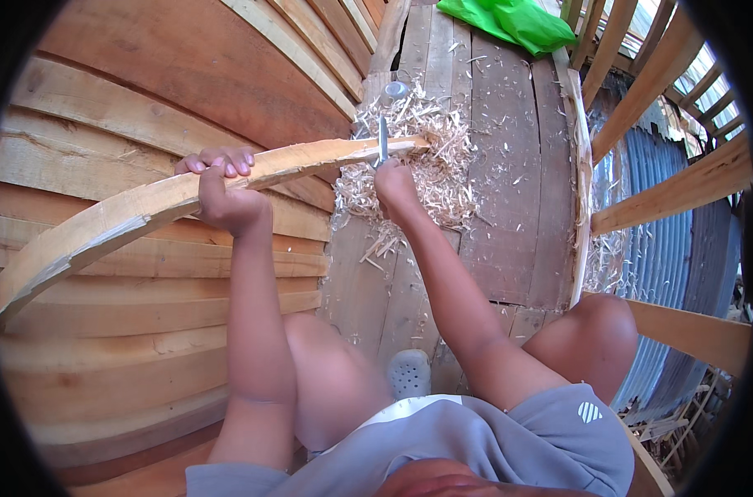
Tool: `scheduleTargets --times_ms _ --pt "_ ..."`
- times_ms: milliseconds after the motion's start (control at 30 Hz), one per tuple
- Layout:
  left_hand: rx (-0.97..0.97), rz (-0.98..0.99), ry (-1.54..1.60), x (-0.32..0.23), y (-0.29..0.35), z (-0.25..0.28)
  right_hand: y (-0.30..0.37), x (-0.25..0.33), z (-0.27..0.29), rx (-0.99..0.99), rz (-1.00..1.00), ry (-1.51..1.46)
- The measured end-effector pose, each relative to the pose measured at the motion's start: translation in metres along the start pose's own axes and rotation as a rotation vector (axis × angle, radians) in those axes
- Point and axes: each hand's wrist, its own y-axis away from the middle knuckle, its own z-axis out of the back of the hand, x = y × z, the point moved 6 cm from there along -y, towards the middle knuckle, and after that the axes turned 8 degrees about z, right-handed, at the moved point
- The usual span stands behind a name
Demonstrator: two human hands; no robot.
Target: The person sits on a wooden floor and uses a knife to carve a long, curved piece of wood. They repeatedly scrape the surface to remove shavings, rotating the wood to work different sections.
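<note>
Grey shorts (509, 439) and bare knees sit nearest the lens at 6 o'clock, with a pale perforated shoe (410, 373) between the legs. Left hand (223, 186) at 10 o'clock: fingers wrapped tight round a long, curved strip of pale wood (144, 207), fingertips showing over its upper edge. The strip runs from 8 o'clock to just above centre, held clear of the plank floor (509, 166). Right hand (395, 189) near centre: fingers closed on a knife (382, 141), blade upright and touching the strip's tip. A heap of wood shavings (426, 157) lies on the floor beneath the tip. Stacked planks (144, 315) occupy 9 o'clock; green cloth (509, 21) lies at 12 o'clock
</note>
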Motion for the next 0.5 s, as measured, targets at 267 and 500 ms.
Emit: scheduleTargets --times_ms 267,500 --pt "-0.002 -0.015 -0.034 -0.005 -0.001 0.003 0.010 0.041 0.001 0.135 0.048 -0.011" --pt "0.008 -0.007 -0.032 -0.002 -0.002 0.000 -0.013 0.015 0.014 0.103 0.172 0.206"
